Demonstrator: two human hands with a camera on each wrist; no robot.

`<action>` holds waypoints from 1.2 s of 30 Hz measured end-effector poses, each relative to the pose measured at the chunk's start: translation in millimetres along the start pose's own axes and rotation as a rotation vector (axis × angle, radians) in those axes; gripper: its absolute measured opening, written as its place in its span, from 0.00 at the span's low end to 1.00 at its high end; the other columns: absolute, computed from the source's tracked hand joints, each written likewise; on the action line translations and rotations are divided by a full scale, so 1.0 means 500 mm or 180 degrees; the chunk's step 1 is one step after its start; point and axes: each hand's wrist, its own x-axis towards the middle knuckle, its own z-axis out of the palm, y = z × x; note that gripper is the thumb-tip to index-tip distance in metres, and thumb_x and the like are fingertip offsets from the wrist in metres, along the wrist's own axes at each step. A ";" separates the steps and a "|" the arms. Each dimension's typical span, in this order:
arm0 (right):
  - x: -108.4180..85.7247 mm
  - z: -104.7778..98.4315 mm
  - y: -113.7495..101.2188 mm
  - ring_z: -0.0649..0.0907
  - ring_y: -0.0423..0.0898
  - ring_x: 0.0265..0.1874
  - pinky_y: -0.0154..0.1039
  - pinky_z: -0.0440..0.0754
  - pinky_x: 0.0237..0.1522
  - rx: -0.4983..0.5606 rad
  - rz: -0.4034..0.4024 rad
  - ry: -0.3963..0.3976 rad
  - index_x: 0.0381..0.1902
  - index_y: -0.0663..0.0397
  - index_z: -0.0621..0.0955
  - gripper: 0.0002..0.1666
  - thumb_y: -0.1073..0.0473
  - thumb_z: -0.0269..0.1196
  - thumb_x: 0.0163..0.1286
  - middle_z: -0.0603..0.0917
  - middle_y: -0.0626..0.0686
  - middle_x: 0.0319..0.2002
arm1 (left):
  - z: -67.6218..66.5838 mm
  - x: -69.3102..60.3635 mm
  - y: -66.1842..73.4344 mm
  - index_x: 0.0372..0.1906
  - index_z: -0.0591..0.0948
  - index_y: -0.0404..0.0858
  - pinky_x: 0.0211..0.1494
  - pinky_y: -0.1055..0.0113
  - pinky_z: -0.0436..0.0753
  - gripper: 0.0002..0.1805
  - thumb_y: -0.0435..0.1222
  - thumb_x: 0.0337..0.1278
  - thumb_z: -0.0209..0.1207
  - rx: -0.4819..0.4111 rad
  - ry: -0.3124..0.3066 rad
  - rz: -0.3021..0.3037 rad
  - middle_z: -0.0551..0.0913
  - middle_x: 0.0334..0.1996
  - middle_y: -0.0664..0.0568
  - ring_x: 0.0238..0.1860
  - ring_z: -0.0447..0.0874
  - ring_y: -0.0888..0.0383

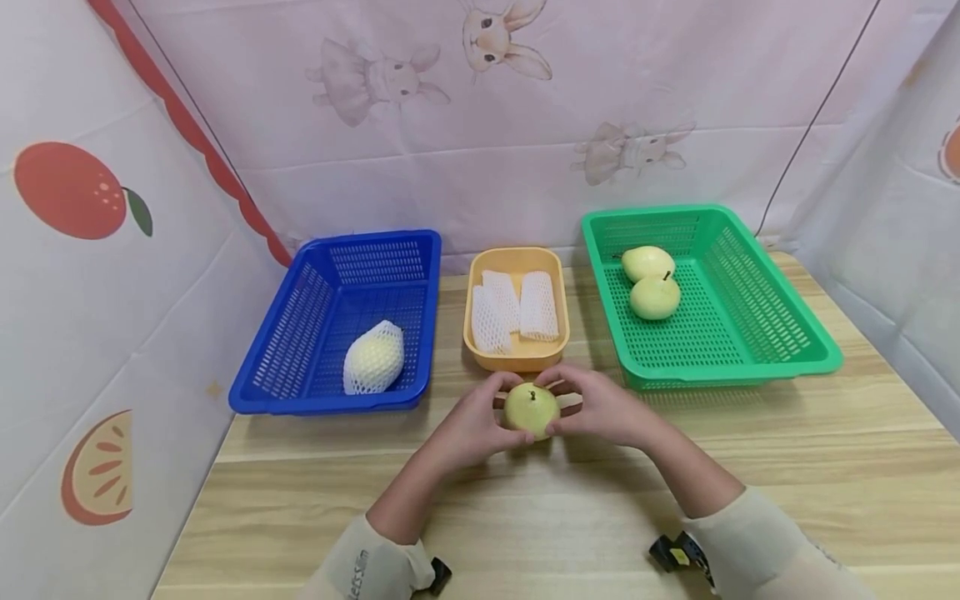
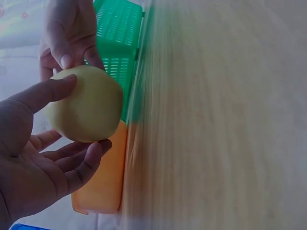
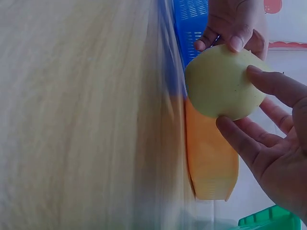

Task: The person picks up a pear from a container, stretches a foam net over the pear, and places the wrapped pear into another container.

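Observation:
A pale yellow-green pear (image 1: 532, 414) is held between both hands above the table, its dark stem pointing up in the head view. The left hand (image 1: 477, 427) grips its left side, with the thumb on the near face and fingers curled underneath, as the left wrist view shows. From the other side the right hand (image 1: 602, 408) holds it with thumb and fingertips. Just beyond the hands stands a small yellow-orange tray (image 1: 517, 363) with three white foam net sleeves (image 1: 538, 307) lying in it.
At the left a blue basket (image 1: 330, 406) contains one pear in a foam net (image 1: 373, 358). The green basket (image 1: 723, 337) at the right has two bare pears (image 1: 655, 298) near its left side. A printed curtain (image 1: 510, 183) hangs behind the wooden table (image 1: 525, 533).

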 end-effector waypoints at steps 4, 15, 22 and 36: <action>0.003 0.001 0.005 0.78 0.61 0.58 0.43 0.85 0.49 -0.0020 0.0032 -0.0015 0.55 0.54 0.76 0.31 0.66 0.74 0.54 0.76 0.59 0.59 | 0.003 0.003 -0.001 0.59 0.71 0.45 0.61 0.54 0.79 0.36 0.35 0.42 0.76 0.0020 -0.0012 -0.0073 0.78 0.56 0.54 0.58 0.79 0.51; 0.007 0.005 0.010 0.78 0.61 0.59 0.47 0.85 0.50 -0.0020 0.0018 -0.0073 0.56 0.54 0.75 0.31 0.67 0.74 0.54 0.74 0.60 0.60 | 0.001 0.004 -0.001 0.61 0.70 0.45 0.60 0.54 0.79 0.37 0.36 0.43 0.76 0.0060 -0.0081 -0.0227 0.77 0.58 0.53 0.58 0.79 0.51; 0.009 0.008 0.011 0.78 0.61 0.58 0.42 0.85 0.49 -0.0015 0.0031 -0.0110 0.56 0.54 0.75 0.32 0.68 0.74 0.54 0.75 0.59 0.60 | 0.001 0.004 -0.004 0.60 0.70 0.44 0.60 0.54 0.79 0.37 0.36 0.44 0.76 -0.0021 -0.0137 -0.0229 0.77 0.58 0.52 0.58 0.79 0.51; 0.012 0.007 0.014 0.78 0.60 0.58 0.41 0.85 0.50 -0.0094 0.0044 -0.0131 0.58 0.54 0.75 0.33 0.66 0.74 0.55 0.76 0.59 0.59 | 0.004 0.006 -0.007 0.62 0.70 0.46 0.62 0.54 0.78 0.37 0.38 0.46 0.75 -0.0113 -0.0193 -0.0197 0.77 0.58 0.54 0.61 0.77 0.52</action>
